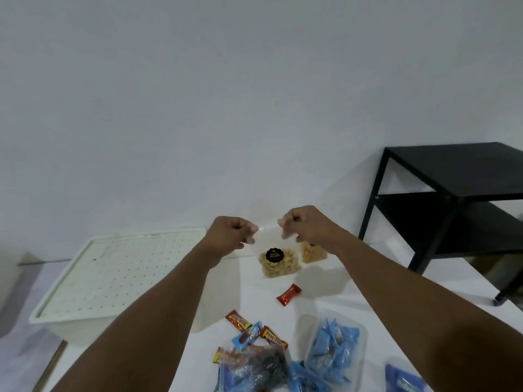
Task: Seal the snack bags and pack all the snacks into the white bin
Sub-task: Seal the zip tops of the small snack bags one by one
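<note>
Above the table, both hands' fingers (252,228) pinch the clear snack bag (278,261) top.

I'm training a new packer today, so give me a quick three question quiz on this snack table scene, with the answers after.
1. True or false: both hands hold the top edge of a clear bag of crackers lifted above the table.
2. Which lies alone between the cracker bags and the snack pile: A) a blue packet, B) a red candy bar, C) a spoon?
3. What sits on the white bin?

Key:
1. True. The left hand and right hand pinch the top of the clear bag.
2. B, the red candy bar.
3. A dotted white lid covers the white bin, so nothing is packed yet.
</note>
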The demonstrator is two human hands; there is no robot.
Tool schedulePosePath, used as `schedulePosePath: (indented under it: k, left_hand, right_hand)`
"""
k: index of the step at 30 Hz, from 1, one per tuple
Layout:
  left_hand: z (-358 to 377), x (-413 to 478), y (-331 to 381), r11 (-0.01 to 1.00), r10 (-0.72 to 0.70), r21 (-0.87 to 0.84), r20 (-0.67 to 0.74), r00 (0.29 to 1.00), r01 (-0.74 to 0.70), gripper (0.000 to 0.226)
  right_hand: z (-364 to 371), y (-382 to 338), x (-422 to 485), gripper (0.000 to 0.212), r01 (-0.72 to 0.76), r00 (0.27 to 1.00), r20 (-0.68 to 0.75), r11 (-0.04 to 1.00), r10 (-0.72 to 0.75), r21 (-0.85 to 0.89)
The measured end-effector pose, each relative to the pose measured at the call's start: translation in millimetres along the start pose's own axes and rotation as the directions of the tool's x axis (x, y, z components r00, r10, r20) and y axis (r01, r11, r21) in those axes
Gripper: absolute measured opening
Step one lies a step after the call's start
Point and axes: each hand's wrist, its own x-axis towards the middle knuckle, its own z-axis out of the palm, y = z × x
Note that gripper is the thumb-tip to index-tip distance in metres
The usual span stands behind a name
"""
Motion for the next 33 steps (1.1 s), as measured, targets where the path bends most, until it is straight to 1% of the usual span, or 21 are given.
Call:
schedulePosePath:
  k: [3,5,7,11,14,16,18,20,22,25,27,30,33]
  left_hand:
    - [-3,-7,18,0.997,0.07,0.04,0.024,0.997,-0.071,0.022]
    - [-6,-10,30,0.993,0.105,0.048,0.04,0.994,-0.107,0.025]
    - [-10,-14,39,0.992,0.122,-0.006,0.027,0.992,-0.122,0.026]
    - [-17,-21,46,0.976,0.112,-0.188,-0.011,0.994,-0.112,0.033]
    - [-17,-25,49,0.957,0.122,-0.257,-0.059,0.991,-0.133,0.027]
    - [-19,-27,54,0.956,0.139,-0.253,-0.058,0.989,-0.149,0.018]
    - [-20,-28,58,0.961,0.16,-0.221,-0.048,0.986,-0.167,0.015]
    - [-20,-30,62,0.966,0.167,-0.194,-0.031,0.985,-0.17,0.015]
    - [-19,-32,63,0.967,0.146,-0.212,0.006,0.989,-0.142,0.014]
    - [-19,-34,65,0.972,0.123,-0.207,0.05,0.991,-0.11,0.024]
    - [-17,-33,67,0.973,0.154,-0.177,0.029,0.988,-0.147,0.022]
    - [-19,-31,71,0.959,0.217,-0.181,-0.024,0.976,-0.218,0.012]
    - [-21,-29,70,0.953,0.218,-0.201,-0.064,0.974,-0.227,0.012]
  right_hand:
    - [1,-18,-9,0.029,0.039,0.999,-0.016,0.999,-0.039,-0.022]
    - [1,-29,-12,0.028,0.099,0.994,-0.035,0.994,-0.101,-0.051]
    - [-1,-40,-14,0.025,0.139,0.988,-0.07,0.99,-0.141,-0.037]
    - [-3,-59,-16,0.016,0.18,0.98,-0.091,0.983,-0.177,0.027]
    - [-3,-65,-16,0.015,0.174,0.982,-0.089,0.981,-0.167,0.085]
    - [-1,-67,-16,0.021,0.156,0.986,-0.076,0.984,-0.149,0.091]
    - [3,-68,-16,0.024,0.158,0.985,-0.077,0.985,-0.153,0.069]
    - [5,-70,-14,0.019,0.188,0.978,-0.098,0.981,-0.182,0.052]
    - [4,-72,-13,0.018,0.21,0.973,-0.103,0.977,-0.206,0.025]
    - [3,-76,-12,0.022,0.223,0.972,-0.069,0.974,-0.225,-0.03]
    - [4,-77,-12,0.021,0.23,0.97,-0.079,0.973,-0.231,-0.025]
    - [-1,-76,-15,0.019,0.204,0.977,-0.079,0.977,-0.198,0.069]
    - [-8,-70,-17,0.016,0.17,0.984,-0.081,0.979,-0.162,0.109]
